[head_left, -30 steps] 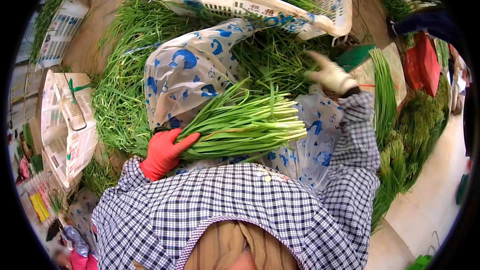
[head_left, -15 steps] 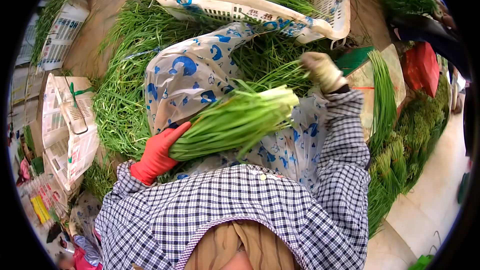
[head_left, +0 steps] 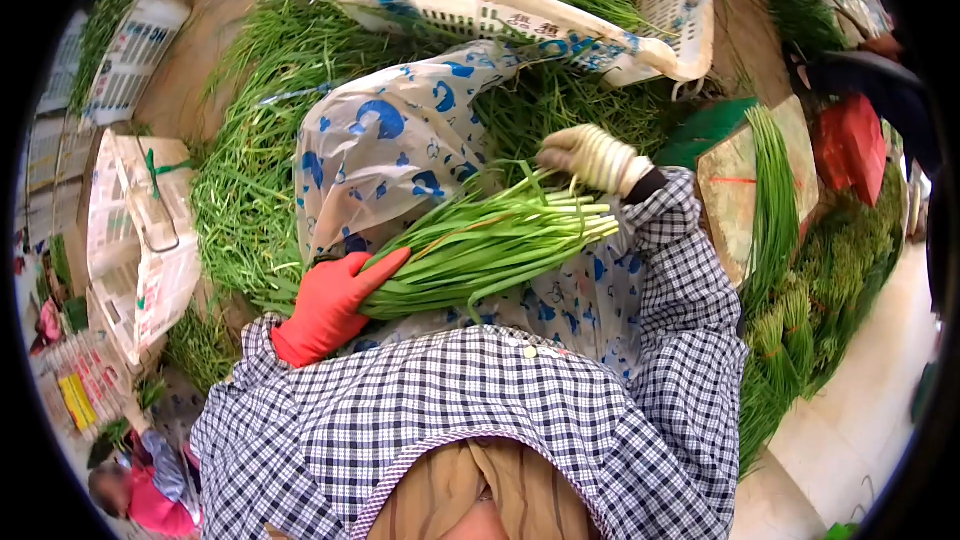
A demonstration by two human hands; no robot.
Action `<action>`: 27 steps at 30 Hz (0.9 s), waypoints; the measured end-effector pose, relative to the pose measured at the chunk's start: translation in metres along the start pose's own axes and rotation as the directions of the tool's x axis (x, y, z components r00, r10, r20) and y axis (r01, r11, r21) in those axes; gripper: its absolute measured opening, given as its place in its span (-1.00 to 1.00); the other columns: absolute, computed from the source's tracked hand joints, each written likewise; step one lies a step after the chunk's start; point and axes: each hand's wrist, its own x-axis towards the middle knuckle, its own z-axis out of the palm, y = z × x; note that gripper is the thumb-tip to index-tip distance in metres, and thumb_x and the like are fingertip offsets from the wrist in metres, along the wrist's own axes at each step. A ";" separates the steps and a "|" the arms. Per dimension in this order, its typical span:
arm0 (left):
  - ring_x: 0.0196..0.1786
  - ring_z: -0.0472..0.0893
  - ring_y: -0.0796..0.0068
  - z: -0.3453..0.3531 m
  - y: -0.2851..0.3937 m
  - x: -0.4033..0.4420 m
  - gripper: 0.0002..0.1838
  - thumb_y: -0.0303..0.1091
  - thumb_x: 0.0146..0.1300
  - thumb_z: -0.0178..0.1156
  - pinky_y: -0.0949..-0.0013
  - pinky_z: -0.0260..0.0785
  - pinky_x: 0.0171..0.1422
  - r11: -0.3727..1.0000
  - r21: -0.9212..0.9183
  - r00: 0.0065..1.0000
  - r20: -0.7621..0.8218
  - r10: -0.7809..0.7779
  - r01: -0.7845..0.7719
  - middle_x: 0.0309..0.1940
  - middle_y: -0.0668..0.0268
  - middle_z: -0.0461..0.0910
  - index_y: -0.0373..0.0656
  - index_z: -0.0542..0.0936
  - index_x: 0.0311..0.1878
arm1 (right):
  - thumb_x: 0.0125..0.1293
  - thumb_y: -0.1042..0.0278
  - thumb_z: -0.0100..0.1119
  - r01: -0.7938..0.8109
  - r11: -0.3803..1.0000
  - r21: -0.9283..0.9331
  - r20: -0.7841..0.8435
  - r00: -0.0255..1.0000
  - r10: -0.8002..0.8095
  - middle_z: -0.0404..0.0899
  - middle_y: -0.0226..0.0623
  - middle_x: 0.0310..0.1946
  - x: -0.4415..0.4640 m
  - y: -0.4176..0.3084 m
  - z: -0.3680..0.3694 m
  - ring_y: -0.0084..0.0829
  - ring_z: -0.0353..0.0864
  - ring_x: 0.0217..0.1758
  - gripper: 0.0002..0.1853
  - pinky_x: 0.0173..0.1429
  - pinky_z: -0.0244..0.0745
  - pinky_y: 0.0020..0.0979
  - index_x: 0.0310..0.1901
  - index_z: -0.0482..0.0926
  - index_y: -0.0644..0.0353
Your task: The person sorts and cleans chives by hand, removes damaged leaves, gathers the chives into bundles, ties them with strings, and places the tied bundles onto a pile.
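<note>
A thick bunch of long green stalks (head_left: 470,252) lies across my lap, pale ends to the right. My left hand (head_left: 335,305), in a red glove, is closed round its leafy end. In a whitish glove, my right hand (head_left: 596,158) is just above the pale ends, its fingers pinched together at a green strand; whether it grips that strand is hard to tell. Under the bunch, a clear plastic sheet with blue prints (head_left: 375,155) covers my legs.
Loose greens (head_left: 240,190) lie at the left. Ahead stands a white crate (head_left: 480,5) of stalks. At the right are a board (head_left: 725,210) with stalks, tied bunches (head_left: 790,325) and a red object (head_left: 850,150). Another person (head_left: 155,490) is at lower left, and part of someone shows at upper right.
My right hand has come in from the right to the pale ends of the bunch. The bunch, tilted and blurred half a second ago, lies flatter again in my left hand.
</note>
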 end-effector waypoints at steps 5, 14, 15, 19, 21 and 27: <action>-0.36 0.58 0.15 -0.002 -0.001 0.003 -0.18 -0.39 -0.05 0.31 0.21 0.43 -0.30 0.999 0.039 0.998 0.047 -0.034 0.032 -0.33 0.27 0.51 0.28 0.36 0.38 | 0.32 0.12 0.16 -0.272 0.897 -0.349 -0.220 0.954 0.204 0.65 -0.11 -0.05 -0.016 0.018 -0.066 -0.19 0.64 -0.01 -0.59 0.13 0.50 -0.23 0.11 0.58 0.18; -0.31 0.61 0.14 -0.002 0.001 0.004 -0.14 -0.32 -0.03 0.35 0.21 0.46 -0.25 0.996 -0.001 0.995 0.047 -0.089 0.090 -0.29 0.24 0.55 0.14 0.28 0.43 | 0.29 0.46 0.14 0.429 0.891 0.148 -0.224 0.892 -0.392 0.62 -0.28 -0.40 -0.016 -0.073 0.035 -0.36 0.61 -0.34 -0.90 -0.14 0.56 -0.38 -0.23 0.64 0.16; -0.29 0.62 0.13 0.000 0.000 0.003 -0.12 -0.31 -0.03 0.36 0.21 0.47 -0.23 0.992 -0.054 0.994 0.021 -0.109 0.110 -0.27 0.23 0.57 0.10 0.26 0.45 | 0.30 0.53 0.11 0.408 0.732 0.545 -0.358 0.903 -0.237 0.60 -0.34 -0.47 -0.019 -0.072 0.029 -0.43 0.58 -0.40 -0.89 -0.20 0.55 -0.42 -0.24 0.63 0.14; -0.24 0.63 0.11 0.008 -0.007 0.000 -0.09 -0.29 -0.02 0.39 0.22 0.48 -0.19 0.984 -0.154 0.993 -0.061 -0.101 0.090 -0.25 0.21 0.59 0.08 0.22 0.47 | 0.39 0.09 0.17 0.307 0.906 0.290 -0.528 0.841 -0.116 0.65 -0.38 -0.44 -0.058 -0.036 -0.077 -0.49 0.61 -0.37 -0.69 -0.16 0.53 -0.44 -0.24 0.63 0.21; -0.21 0.64 0.10 0.006 -0.008 0.003 -0.12 -0.27 0.01 0.39 0.24 0.48 -0.14 0.980 -0.163 0.993 -0.007 -0.119 0.116 -0.23 0.18 0.61 0.08 0.25 0.46 | 0.35 0.19 0.21 -0.050 0.996 0.069 -0.263 0.962 0.067 0.62 -0.23 -0.07 -0.072 -0.028 -0.088 -0.38 0.59 0.00 -0.62 0.13 0.50 -0.35 0.11 0.53 0.20; 0.12 0.58 0.39 -0.013 -0.012 0.011 -0.13 -0.44 0.01 0.44 0.37 0.39 0.23 0.722 -0.638 0.953 0.287 -0.099 0.267 0.08 0.20 0.58 -0.08 0.27 0.43 | 0.25 0.28 0.26 0.187 0.958 0.216 0.193 0.954 -0.230 0.55 -0.20 0.11 -0.043 -0.074 -0.019 -0.35 0.52 0.16 -0.58 0.25 0.44 -0.35 0.15 0.56 0.12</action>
